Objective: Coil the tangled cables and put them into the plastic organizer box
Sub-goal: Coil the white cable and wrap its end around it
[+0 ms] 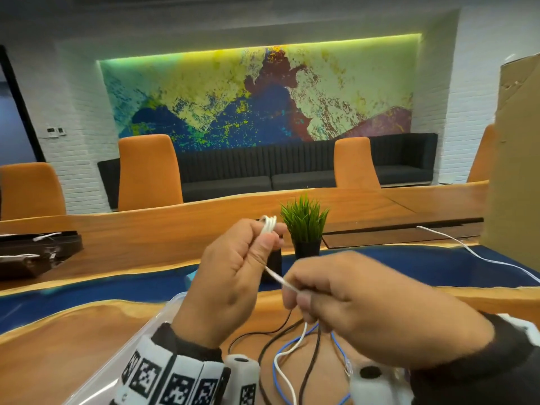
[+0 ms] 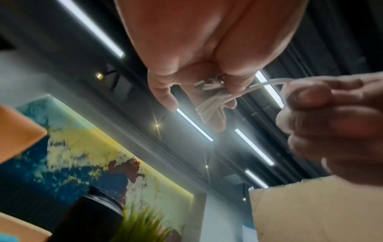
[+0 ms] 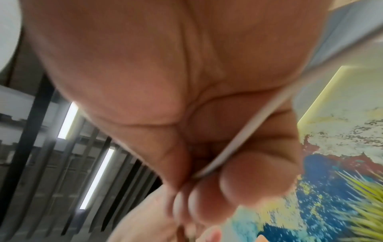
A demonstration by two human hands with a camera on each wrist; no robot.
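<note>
Nearest, at the bottom edge of the head view, loose cables (image 1: pixel 295 355) lie tangled on the wooden table (image 1: pixel 58 346): black, blue and white strands crossing one another between the two wrists. Left of them, partly under the left wrist, shows the rim of a clear plastic box (image 1: pixel 163 314); what it holds cannot be told.

Above the tangle, the right hand (image 1: pixel 365 311) is clamped on a thin white cable (image 1: pixel 279 278), pinched between thumb and curled fingers (image 3: pixel 254 181); the right wrist view shows the strand running across the palm into that pinch. From there the cable's free part hangs down into the tangle. The taut part runs up and to the left, its long axis slanting toward the left hand (image 1: pixel 233 276).

The left hand, raised slightly farther away, grips a small coil (image 2: pixel 209 101) of the same white cable, several tight loops stacked together and standing up past the fingertips. A connector end seems tucked against the palm in the left wrist view.

Beyond the hands stands a small green plant (image 1: pixel 305 223) in a black pot. Far right, another white cable (image 1: pixel 479 255) trails across the table beside a cardboard sheet (image 1: pixel 517 159).
</note>
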